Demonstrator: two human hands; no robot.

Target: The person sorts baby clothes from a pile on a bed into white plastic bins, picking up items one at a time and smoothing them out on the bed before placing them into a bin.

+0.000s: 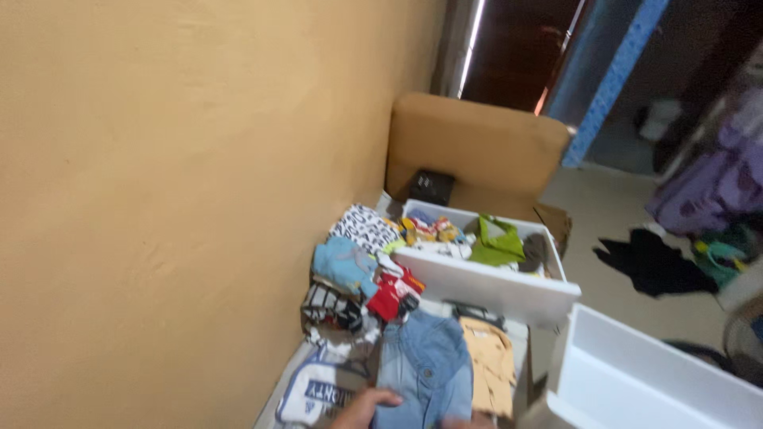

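Observation:
My left hand (364, 407) shows at the bottom edge, its fingers lying over the left edge of a light-blue denim shirt (425, 365). Most of the hand is cut off by the frame, so its grip is unclear. A sliver of my right hand (469, 422) shows at the shirt's lower right corner. Right of the denim lies a tan shirt (489, 361), and left of it a white printed garment (314, 393). Behind them is a pile of folded clothes (358, 274) in blue, red, striped and patterned cloth.
A white drawer (493, 287) full of colourful clothes sits behind the pile, with an empty white drawer (652, 377) at lower right. An ochre wall (175, 199) fills the left. A tan cushion (477, 147) and a small black box (431, 187) stand at the back. Dark clothes (652, 266) lie on the floor.

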